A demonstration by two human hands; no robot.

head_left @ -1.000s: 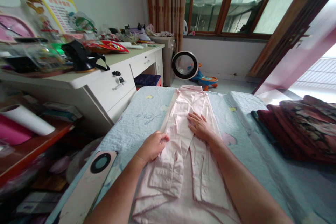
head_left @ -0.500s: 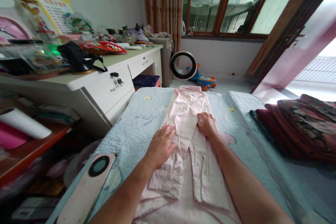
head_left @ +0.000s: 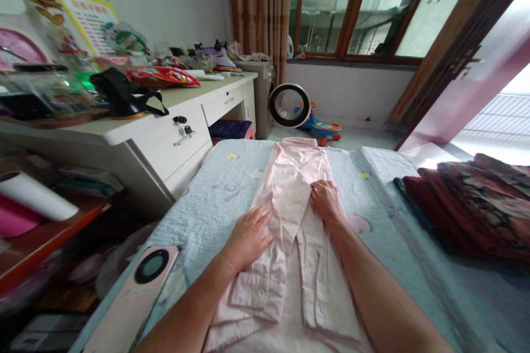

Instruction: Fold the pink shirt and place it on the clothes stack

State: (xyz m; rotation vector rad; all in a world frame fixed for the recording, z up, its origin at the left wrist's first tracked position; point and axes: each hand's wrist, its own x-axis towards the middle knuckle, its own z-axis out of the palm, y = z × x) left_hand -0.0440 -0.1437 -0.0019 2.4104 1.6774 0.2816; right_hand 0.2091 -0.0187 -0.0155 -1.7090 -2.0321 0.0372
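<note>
A pale pink long-sleeved shirt [head_left: 292, 187] lies stretched out on the bed, collar at the far end. Both sleeves are folded in over its body, with the buttoned cuffs toward me. My left hand [head_left: 250, 237] rests open and flat on the left side of the shirt, above the left cuff. On the right side, my right hand [head_left: 326, 198] has its fingers curled at the edge of the folded sleeve, closed on the cloth. Its thumb is mostly hidden.
A light blue quilt [head_left: 223, 215] covers the bed. A pink phone [head_left: 136, 292] lies at the left edge. Folded dark red clothes [head_left: 467, 204] are stacked at the right. A cluttered white desk [head_left: 165, 143] stands left. Beyond the bed is a washer with its round door [head_left: 290, 105] open.
My left hand has slid slightly left and toward me on the shirt. My right hand stays at nearly the same spot. The shirt's folds look almost the same.
</note>
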